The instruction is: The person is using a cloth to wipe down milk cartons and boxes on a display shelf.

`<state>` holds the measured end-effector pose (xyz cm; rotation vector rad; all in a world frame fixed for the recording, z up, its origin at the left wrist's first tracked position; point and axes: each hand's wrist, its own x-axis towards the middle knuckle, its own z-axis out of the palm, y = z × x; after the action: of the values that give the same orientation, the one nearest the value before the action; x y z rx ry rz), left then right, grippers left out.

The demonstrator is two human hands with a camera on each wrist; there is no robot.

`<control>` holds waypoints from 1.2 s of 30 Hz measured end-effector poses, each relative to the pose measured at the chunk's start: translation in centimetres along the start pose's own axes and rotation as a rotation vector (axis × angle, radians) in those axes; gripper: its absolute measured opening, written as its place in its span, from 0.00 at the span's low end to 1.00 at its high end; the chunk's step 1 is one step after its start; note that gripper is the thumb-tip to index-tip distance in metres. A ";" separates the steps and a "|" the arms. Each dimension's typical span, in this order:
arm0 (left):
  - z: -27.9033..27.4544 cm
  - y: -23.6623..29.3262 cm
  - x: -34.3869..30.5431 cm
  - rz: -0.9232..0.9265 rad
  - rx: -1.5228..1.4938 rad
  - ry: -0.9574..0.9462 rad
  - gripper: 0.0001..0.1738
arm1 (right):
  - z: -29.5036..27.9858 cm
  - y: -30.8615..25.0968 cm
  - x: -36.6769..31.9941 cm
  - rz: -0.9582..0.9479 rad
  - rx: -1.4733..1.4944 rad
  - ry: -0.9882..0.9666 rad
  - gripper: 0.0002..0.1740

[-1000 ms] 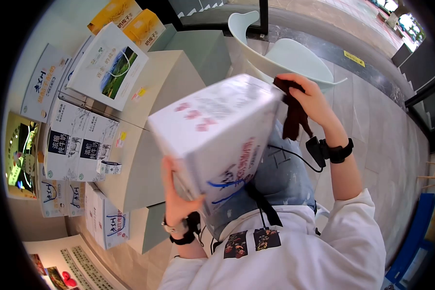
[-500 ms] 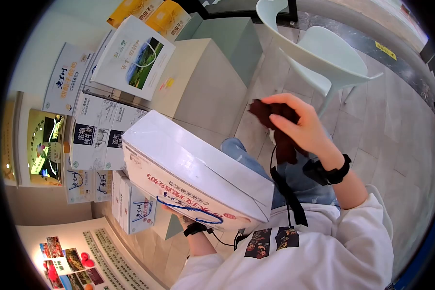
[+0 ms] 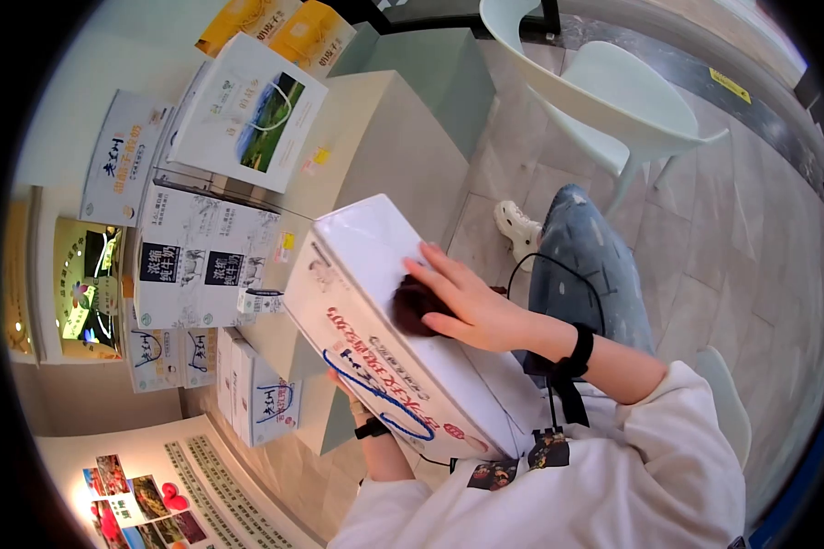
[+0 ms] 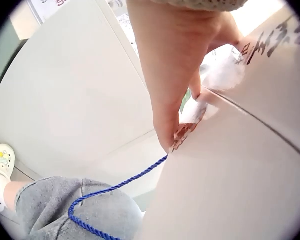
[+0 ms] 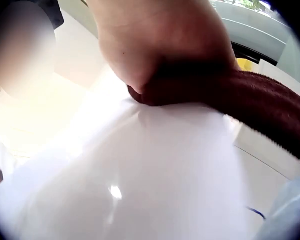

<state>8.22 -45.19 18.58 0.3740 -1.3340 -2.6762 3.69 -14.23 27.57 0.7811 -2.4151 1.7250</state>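
Observation:
A white carton [image 3: 368,236] with red and dark printed characters and a blue cord handle [image 4: 122,184] is tilted in front of the person's body. My left hand [image 3: 346,392] holds it from its lower left side, mostly hidden behind it in the head view. In the left wrist view the fingertips of the left hand [image 4: 172,65] press on the carton's printed faces near an edge. My right hand [image 3: 474,306] grips a dark brown cloth [image 3: 414,306] against the carton's plain white side. Fuzzy brown cloth [image 5: 205,90] trails from under the palm in the right wrist view.
Left of the carton, a pale display stand [image 3: 366,151] bears white milk cartons [image 3: 178,252] and a gift bag [image 3: 233,119]. More boxes [image 3: 265,403] stand lower down. A pale green chair [image 3: 632,101] stands at the upper right. The person's denim knee [image 3: 586,265] is beside the carton.
The carton has turned, so its plain side faces up and its printed face shows lengthwise. The right hand has moved left with the cloth, from beside the carton onto it.

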 end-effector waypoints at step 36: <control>2.9 1.8 -3.5 0.106 0.199 -0.060 0.54 | -3.0 2.0 -1.8 0.575 0.688 0.141 0.18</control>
<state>10.85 -43.25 22.22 0.2366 -1.5961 -2.4953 3.68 -10.41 26.31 -0.0559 -2.0547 2.7719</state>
